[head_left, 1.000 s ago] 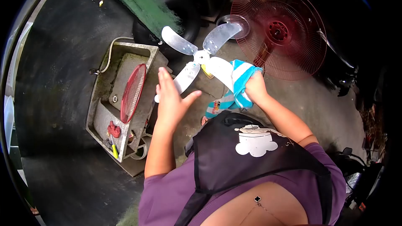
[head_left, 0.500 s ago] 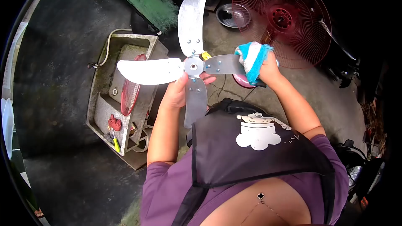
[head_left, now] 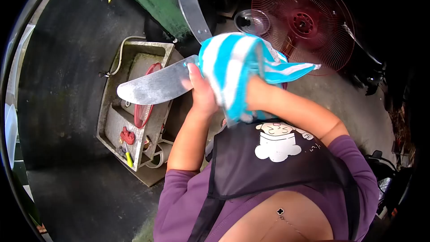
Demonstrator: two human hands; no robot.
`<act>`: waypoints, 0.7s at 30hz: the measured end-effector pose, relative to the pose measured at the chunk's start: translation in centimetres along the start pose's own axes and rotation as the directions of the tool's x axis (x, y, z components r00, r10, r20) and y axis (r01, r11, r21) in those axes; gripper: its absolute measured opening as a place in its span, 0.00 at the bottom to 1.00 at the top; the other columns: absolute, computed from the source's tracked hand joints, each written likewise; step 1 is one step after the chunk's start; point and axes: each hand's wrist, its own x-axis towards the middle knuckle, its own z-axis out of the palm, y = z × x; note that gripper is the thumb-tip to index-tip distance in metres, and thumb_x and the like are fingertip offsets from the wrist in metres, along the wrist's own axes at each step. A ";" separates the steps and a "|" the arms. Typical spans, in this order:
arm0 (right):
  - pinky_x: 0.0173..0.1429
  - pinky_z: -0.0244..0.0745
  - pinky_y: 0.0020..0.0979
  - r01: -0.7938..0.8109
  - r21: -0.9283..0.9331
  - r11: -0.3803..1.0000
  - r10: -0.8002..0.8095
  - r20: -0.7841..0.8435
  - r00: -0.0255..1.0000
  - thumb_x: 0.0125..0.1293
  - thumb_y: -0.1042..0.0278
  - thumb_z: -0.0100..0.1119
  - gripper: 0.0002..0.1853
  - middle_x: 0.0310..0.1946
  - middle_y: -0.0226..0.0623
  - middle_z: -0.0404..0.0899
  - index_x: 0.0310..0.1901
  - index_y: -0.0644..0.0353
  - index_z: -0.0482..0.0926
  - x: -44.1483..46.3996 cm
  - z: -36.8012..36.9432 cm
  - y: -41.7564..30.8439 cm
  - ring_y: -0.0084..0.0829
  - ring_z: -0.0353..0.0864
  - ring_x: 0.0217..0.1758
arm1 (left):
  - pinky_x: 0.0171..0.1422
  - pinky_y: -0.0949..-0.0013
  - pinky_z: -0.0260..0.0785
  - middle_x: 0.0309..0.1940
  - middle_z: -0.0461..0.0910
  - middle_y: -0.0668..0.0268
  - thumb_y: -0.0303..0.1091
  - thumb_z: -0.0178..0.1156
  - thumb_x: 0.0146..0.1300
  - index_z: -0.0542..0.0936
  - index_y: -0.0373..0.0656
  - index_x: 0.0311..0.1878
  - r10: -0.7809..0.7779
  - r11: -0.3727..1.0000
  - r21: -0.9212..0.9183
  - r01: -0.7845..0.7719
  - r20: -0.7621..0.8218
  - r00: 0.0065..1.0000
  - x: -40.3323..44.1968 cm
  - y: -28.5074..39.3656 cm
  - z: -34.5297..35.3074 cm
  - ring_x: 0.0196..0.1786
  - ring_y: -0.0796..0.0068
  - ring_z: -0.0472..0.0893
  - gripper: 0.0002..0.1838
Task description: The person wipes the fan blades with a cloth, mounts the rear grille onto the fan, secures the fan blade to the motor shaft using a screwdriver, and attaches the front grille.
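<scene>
My left hand [head_left: 204,90] is closed on the metal fan blade assembly [head_left: 154,85] near its centre. One silvery blade points left over the sink and another points up. A blue-and-white striped cloth [head_left: 233,58] covers the hub and the remaining blades. My right hand [head_left: 259,94] is closed on the cloth beside the hub; its fingers are mostly hidden under the fabric, and a loose corner hangs off to the right.
A stone sink [head_left: 107,121] stands at left with a red fan grille [head_left: 144,114], red cloth [head_left: 127,136] and yellow-green-handled tool [head_left: 129,159]. A red standing fan [head_left: 302,22] and metal bowl [head_left: 251,21] are behind at right. Green netting [head_left: 148,0] hangs above.
My left hand took hold of the blades near the hub, and they turned. My right hand moved left with the cloth, from an outer blade to the centre. The cloth is now spread wider.
</scene>
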 end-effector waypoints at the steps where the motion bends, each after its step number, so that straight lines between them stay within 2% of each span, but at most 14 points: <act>1: 0.71 0.59 0.51 0.034 -0.039 0.999 -0.038 -0.113 0.993 0.57 0.60 0.60 0.27 0.60 0.53 0.72 0.57 0.64 0.75 -0.1 0.5 -0.3 0.53 0.68 0.65 | 0.73 0.59 0.60 0.63 0.72 0.60 0.76 0.36 0.66 0.62 0.40 0.70 0.195 0.933 0.292 -0.210 0.079 0.978 0.9 -0.4 -0.4 0.65 0.64 0.71 0.48; 2: 0.68 0.63 0.48 0.058 -0.085 0.995 -0.076 -0.225 0.971 0.57 0.58 0.62 0.27 0.58 0.50 0.73 0.56 0.63 0.75 -0.2 1.0 -0.7 0.48 0.70 0.64 | 0.73 0.59 0.60 0.62 0.72 0.59 0.78 0.35 0.65 0.62 0.39 0.69 0.146 0.976 0.164 -0.141 -0.019 0.989 1.3 -0.3 -0.7 0.64 0.63 0.72 0.49; 3: 0.67 0.64 0.47 0.139 -0.305 0.942 -0.190 -0.145 0.971 0.58 0.58 0.62 0.25 0.57 0.50 0.74 0.55 0.63 0.75 -0.2 -0.3 -1.6 0.48 0.71 0.63 | 0.72 0.59 0.61 0.62 0.72 0.58 0.79 0.35 0.63 0.62 0.39 0.69 0.087 0.996 0.026 -0.084 -0.112 0.990 1.4 0.6 -0.5 0.64 0.63 0.72 0.51; 5: 0.71 0.62 0.47 0.012 0.191 0.981 0.011 -0.121 0.993 0.62 0.61 0.59 0.22 0.59 0.50 0.75 0.57 0.62 0.77 -2.0 2.5 -0.7 0.50 0.71 0.65 | 0.71 0.58 0.62 0.63 0.71 0.57 0.81 0.35 0.62 0.62 0.39 0.69 0.103 0.993 0.070 -0.096 -0.098 0.990 1.3 2.0 0.0 0.63 0.62 0.73 0.52; 7: 0.59 0.70 0.42 0.185 0.217 0.958 -0.172 -0.075 0.982 0.57 0.60 0.64 0.22 0.51 0.47 0.77 0.51 0.61 0.78 -4.0 4.0 1.0 0.45 0.76 0.56 | 0.73 0.56 0.62 0.66 0.68 0.55 0.80 0.36 0.62 0.61 0.38 0.70 0.218 0.955 0.229 -0.189 -0.110 0.970 1.2 2.4 0.0 0.65 0.60 0.72 0.52; 9: 0.57 0.71 0.42 0.075 0.228 0.971 -0.118 0.182 0.976 0.57 0.60 0.65 0.20 0.49 0.44 0.78 0.50 0.59 0.79 -5.1 1.9 0.1 0.46 0.77 0.53 | 0.77 0.53 0.58 0.65 0.69 0.52 0.77 0.37 0.65 0.60 0.35 0.70 0.271 0.962 -0.014 -0.273 -0.089 0.959 2.4 2.1 -1.4 0.68 0.58 0.70 0.51; 10: 0.56 0.72 0.43 0.160 0.232 0.959 -0.189 0.106 0.976 0.56 0.61 0.65 0.18 0.47 0.43 0.79 0.49 0.56 0.79 -6.1 2.2 0.4 0.45 0.78 0.52 | 0.76 0.52 0.58 0.65 0.70 0.53 0.73 0.35 0.69 0.62 0.35 0.70 0.339 0.938 0.100 -0.330 -0.088 0.937 2.6 2.3 -2.3 0.68 0.58 0.70 0.47; 11: 0.57 0.71 0.42 0.016 0.438 0.899 -0.083 0.134 0.988 0.62 0.61 0.63 0.16 0.48 0.44 0.78 0.48 0.59 0.77 -7.0 2.1 0.2 0.43 0.77 0.52 | 0.76 0.52 0.58 0.65 0.71 0.53 0.69 0.33 0.73 0.64 0.34 0.70 0.409 0.897 0.216 -0.385 -0.080 0.909 2.8 2.7 -3.3 0.69 0.59 0.70 0.44; 15: 0.60 0.72 0.36 -0.107 0.497 0.861 0.060 0.110 0.992 0.64 0.60 0.62 0.20 0.43 0.38 0.82 0.55 0.59 0.77 -5.3 -0.5 -0.3 0.35 0.80 0.53 | 0.74 0.56 0.62 0.65 0.71 0.54 0.46 0.43 0.78 0.63 0.37 0.70 0.326 0.934 0.220 -0.281 -0.207 0.923 1.7 4.8 -3.7 0.67 0.62 0.72 0.27; 16: 0.63 0.70 0.38 -0.018 0.623 0.782 0.074 -0.064 0.995 0.64 0.59 0.61 0.23 0.46 0.41 0.82 0.58 0.60 0.75 -5.6 -0.9 0.2 0.38 0.79 0.55 | 0.74 0.56 0.62 0.65 0.71 0.54 0.46 0.43 0.78 0.63 0.37 0.70 0.317 0.936 0.226 -0.270 -0.206 0.926 1.3 4.7 -3.3 0.67 0.62 0.72 0.27; 18: 0.68 0.67 0.43 0.096 0.372 0.923 0.013 -0.278 0.960 0.64 0.58 0.60 0.27 0.54 0.46 0.79 0.62 0.60 0.73 -4.9 -0.5 1.7 0.44 0.75 0.61 | 0.73 0.56 0.63 0.65 0.71 0.53 0.41 0.43 0.77 0.62 0.37 0.71 0.267 0.947 0.228 -0.224 -0.180 0.947 0.8 3.6 -1.7 0.67 0.61 0.73 0.25; 19: 0.70 0.65 0.45 0.090 -0.036 0.995 -0.096 -0.267 0.959 0.63 0.57 0.59 0.28 0.58 0.48 0.76 0.63 0.59 0.72 -3.1 0.1 2.8 0.47 0.73 0.64 | 0.72 0.59 0.63 0.66 0.71 0.54 0.39 0.44 0.77 0.63 0.35 0.71 0.230 0.954 0.236 -0.185 -0.177 0.957 0.7 2.7 -1.2 0.67 0.63 0.73 0.25; 20: 0.72 0.60 0.51 -0.059 0.036 0.998 0.065 -0.174 0.983 0.62 0.57 0.60 0.27 0.62 0.48 0.73 0.63 0.58 0.73 -0.6 -0.1 3.1 0.50 0.69 0.67 | 0.73 0.60 0.62 0.66 0.70 0.55 0.38 0.44 0.77 0.63 0.35 0.71 0.167 0.965 0.237 -0.114 -0.216 0.962 0.6 0.7 -1.6 0.68 0.64 0.72 0.25; 21: 0.73 0.55 0.56 -0.078 -0.003 0.997 0.074 -0.247 0.966 0.62 0.57 0.60 0.27 0.63 0.48 0.72 0.62 0.56 0.74 0.7 -0.3 3.3 0.53 0.67 0.69 | 0.73 0.62 0.61 0.67 0.70 0.56 0.38 0.43 0.77 0.63 0.35 0.71 0.107 0.971 0.236 -0.046 -0.254 0.961 0.3 -1.3 -1.8 0.69 0.65 0.71 0.24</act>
